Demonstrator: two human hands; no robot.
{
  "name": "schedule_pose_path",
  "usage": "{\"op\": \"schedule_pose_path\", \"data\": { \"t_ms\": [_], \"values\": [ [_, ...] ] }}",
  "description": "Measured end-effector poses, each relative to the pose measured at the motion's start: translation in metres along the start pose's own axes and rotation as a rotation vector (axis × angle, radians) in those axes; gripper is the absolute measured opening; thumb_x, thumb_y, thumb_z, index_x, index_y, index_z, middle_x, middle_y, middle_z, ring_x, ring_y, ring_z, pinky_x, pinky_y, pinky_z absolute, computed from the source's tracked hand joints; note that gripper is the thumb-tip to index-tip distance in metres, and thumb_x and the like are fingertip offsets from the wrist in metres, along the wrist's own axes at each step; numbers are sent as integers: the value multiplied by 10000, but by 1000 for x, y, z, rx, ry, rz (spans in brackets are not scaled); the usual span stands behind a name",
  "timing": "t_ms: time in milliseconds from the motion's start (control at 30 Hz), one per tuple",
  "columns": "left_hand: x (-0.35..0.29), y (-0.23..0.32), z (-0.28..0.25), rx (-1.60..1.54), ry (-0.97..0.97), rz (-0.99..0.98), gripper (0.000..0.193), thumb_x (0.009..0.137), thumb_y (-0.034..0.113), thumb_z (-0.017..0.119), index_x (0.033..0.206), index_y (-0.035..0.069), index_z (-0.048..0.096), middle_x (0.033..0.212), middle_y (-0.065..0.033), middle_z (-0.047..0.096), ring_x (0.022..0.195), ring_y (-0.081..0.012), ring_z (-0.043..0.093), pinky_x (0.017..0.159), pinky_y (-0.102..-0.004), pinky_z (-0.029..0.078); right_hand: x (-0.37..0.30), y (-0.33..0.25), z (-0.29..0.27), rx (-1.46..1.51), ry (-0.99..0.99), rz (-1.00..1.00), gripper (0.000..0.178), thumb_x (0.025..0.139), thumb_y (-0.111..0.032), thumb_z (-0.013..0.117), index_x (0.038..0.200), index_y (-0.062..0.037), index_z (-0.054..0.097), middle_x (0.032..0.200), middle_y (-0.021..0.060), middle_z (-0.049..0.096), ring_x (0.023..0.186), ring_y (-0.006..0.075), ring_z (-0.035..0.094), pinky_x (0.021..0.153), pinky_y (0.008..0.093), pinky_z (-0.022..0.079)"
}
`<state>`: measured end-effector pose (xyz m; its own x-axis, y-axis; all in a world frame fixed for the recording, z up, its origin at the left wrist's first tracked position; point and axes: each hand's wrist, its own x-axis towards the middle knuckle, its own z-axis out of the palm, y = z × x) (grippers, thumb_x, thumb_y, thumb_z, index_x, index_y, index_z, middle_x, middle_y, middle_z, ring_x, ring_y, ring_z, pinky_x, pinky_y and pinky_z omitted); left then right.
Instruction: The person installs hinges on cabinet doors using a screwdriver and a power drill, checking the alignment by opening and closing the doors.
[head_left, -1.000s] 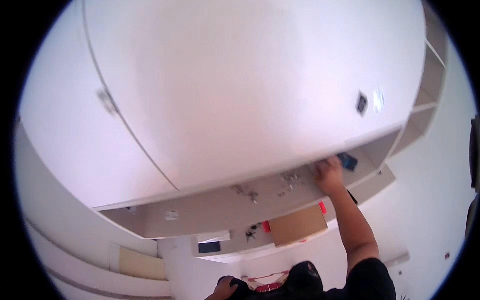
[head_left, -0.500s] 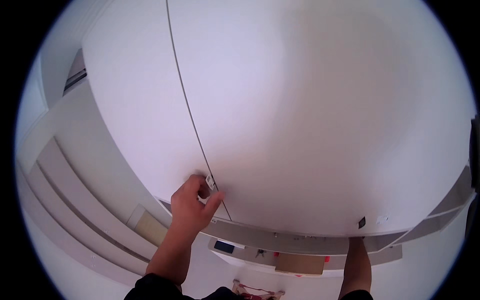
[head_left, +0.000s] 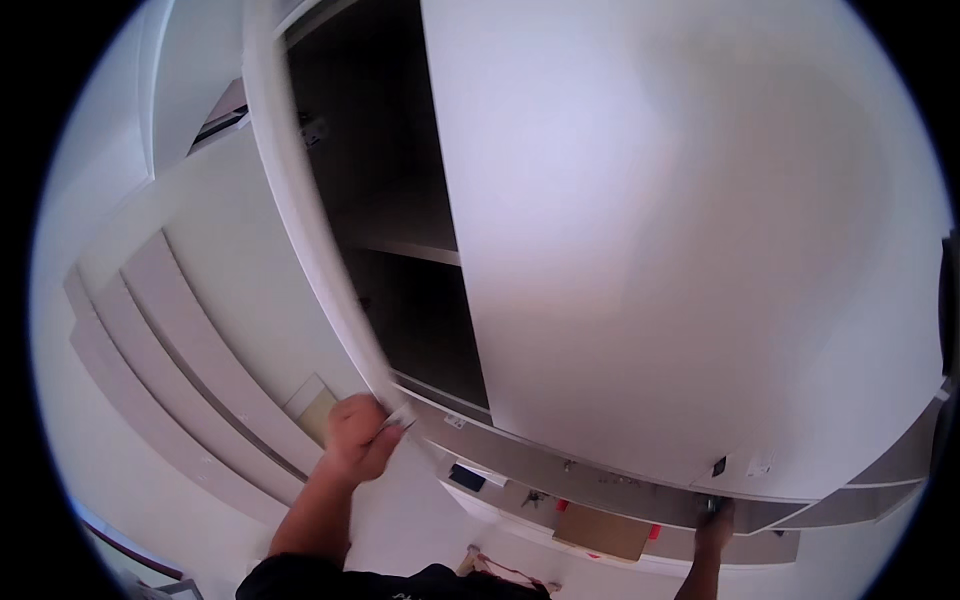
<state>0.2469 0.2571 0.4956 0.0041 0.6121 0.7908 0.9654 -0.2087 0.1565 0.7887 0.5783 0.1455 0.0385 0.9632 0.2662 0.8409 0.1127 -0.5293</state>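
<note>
My left hand (head_left: 356,437) is closed around the lower corner of a white cabinet door (head_left: 300,210), which stands swung out toward the left. A small pale tab (head_left: 399,416) shows at its fingers. Behind that door is a dark cabinet interior with a shelf (head_left: 420,248) across it. The large white door (head_left: 570,240) beside it is closed. Below this door's lower right corner, my right hand (head_left: 712,532) is at an open compartment. Its fingers are curled at a small dark object (head_left: 711,503) with a shiny spot, too unclear to name.
An open shelf (head_left: 520,462) runs under the doors. Lower down lie a dark flat rectangle (head_left: 467,477), keys (head_left: 535,497) and a brown board (head_left: 600,530) with red bits beside it. Long pale panels (head_left: 190,370) lie at left, near a beige sheet (head_left: 318,415).
The left door has swung open to the left with my left hand on it, baring the dark interior. My right hand, hidden before, now shows lower down. The view has shifted.
</note>
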Motion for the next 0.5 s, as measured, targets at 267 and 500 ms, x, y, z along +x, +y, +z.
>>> {"op": "schedule_pose_path", "data": {
  "t_ms": [267,500],
  "values": [
    [-163,9,-67,-252,542,-590,660,936,372,692,1388,8,378,1298,-113,544,1185,-212,520,1002,-385,429,-201,21,9,852,-628,282,501,828,29,675,1325,-7,625,923,64,670,726,192,602,611,332,507],
    [-223,-40,-71,-207,556,-987,666,906,330,741,1411,-13,472,1302,-127,581,1209,-274,541,1061,-418,418,-132,-260,-6,1126,-974,-519,606,807,-140,811,1365,-86,579,1224,121,701,1116,295,683,986,415,526]
  ]
}}
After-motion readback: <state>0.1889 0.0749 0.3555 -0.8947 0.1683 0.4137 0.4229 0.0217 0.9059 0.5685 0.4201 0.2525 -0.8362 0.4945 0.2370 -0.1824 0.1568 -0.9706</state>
